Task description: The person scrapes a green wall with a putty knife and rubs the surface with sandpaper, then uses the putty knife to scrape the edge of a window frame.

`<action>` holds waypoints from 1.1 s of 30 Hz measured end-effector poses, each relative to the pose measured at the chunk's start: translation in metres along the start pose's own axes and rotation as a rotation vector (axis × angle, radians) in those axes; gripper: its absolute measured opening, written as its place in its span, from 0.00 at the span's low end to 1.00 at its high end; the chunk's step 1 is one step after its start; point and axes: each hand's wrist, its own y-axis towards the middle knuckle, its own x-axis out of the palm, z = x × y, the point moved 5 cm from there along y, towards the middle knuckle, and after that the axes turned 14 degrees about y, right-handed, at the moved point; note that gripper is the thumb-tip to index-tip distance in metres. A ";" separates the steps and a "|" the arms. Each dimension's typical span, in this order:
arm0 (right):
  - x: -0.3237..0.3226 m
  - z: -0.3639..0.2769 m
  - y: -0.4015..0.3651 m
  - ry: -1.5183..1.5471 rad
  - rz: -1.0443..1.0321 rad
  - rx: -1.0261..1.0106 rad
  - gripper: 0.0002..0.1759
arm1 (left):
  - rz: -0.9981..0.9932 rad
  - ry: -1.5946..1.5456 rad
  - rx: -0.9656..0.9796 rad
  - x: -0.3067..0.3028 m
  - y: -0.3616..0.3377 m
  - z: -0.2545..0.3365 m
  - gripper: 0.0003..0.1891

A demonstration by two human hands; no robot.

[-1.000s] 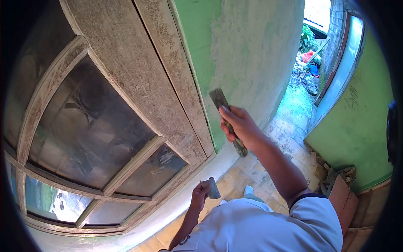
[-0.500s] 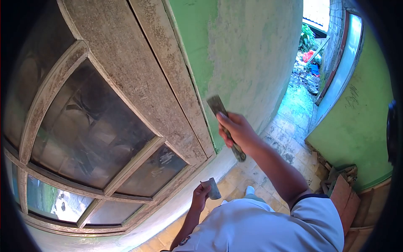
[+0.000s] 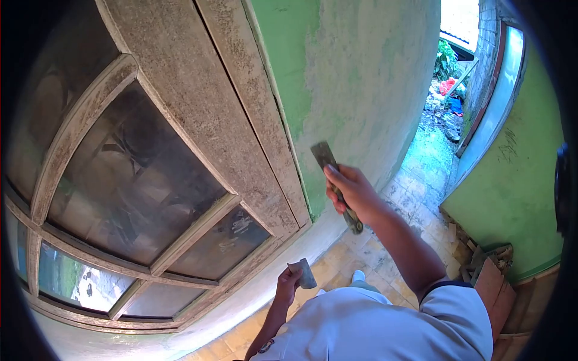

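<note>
My right hand (image 3: 354,191) is raised and wrapped round a putty knife (image 3: 323,156), its worn blade pointing up toward the wall and its handle end sticking out below my fingers. In front of it is the wall (image 3: 367,90), green on the left with a broad pale, scraped-looking patch. Lower down, my left hand (image 3: 289,283) pinches a small flat grey metal plate (image 3: 306,275) by one edge. That plate looks like a wide scraper blade, held over the floor near the foot of the wall.
On the left stands a weathered wooden frame (image 3: 198,90) with dusty glass panes (image 3: 129,180). Tiled floor (image 3: 385,240) leads to an opening at the back right, with rubble (image 3: 442,114) outside. Wood scraps (image 3: 490,256) and a reddish board (image 3: 495,289) lie by the right green wall (image 3: 512,162).
The putty knife and my right hand have shifted slightly right and down in view. The view itself has moved a little. Both hands keep their holds.
</note>
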 end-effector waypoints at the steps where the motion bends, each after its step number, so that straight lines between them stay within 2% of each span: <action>1: -0.005 0.013 -0.001 0.008 -0.003 0.043 0.20 | 0.006 -0.004 -0.001 -0.001 0.000 -0.002 0.12; 4: 0.003 0.017 0.016 -0.009 -0.017 0.084 0.20 | 0.003 -0.018 -0.001 -0.005 -0.003 -0.007 0.13; 6: 0.020 -0.006 0.042 -0.091 -0.079 -0.085 0.20 | 0.001 0.000 -0.004 -0.004 -0.004 -0.009 0.13; 10: 0.031 -0.023 0.030 -0.012 -0.068 -0.067 0.20 | 0.004 0.023 -0.023 0.003 -0.003 -0.005 0.13; 14: 0.016 0.006 0.004 -0.008 -0.063 -0.014 0.20 | -0.016 0.021 -0.014 0.005 0.003 -0.005 0.13; 18: 0.002 0.020 0.013 -0.056 -0.017 0.037 0.20 | 0.001 -0.002 -0.017 0.003 0.000 -0.005 0.13; 19: 0.007 0.012 0.025 -0.059 -0.019 0.037 0.20 | 0.015 -0.014 -0.021 0.002 -0.001 -0.005 0.12; 21: 0.024 -0.014 0.050 -0.064 -0.069 -0.106 0.21 | 0.007 0.003 -0.039 -0.001 -0.001 -0.013 0.12; 25: 0.027 -0.023 0.027 0.004 -0.055 -0.067 0.21 | -0.017 0.023 -0.045 -0.004 0.006 -0.012 0.12; 29: 0.008 0.001 0.005 -0.036 -0.035 -0.038 0.21 | 0.014 -0.002 -0.020 -0.003 0.007 0.001 0.12; 33: 0.009 0.002 0.029 -0.114 -0.010 -0.048 0.21 | 0.017 -0.035 0.008 -0.013 0.008 -0.002 0.12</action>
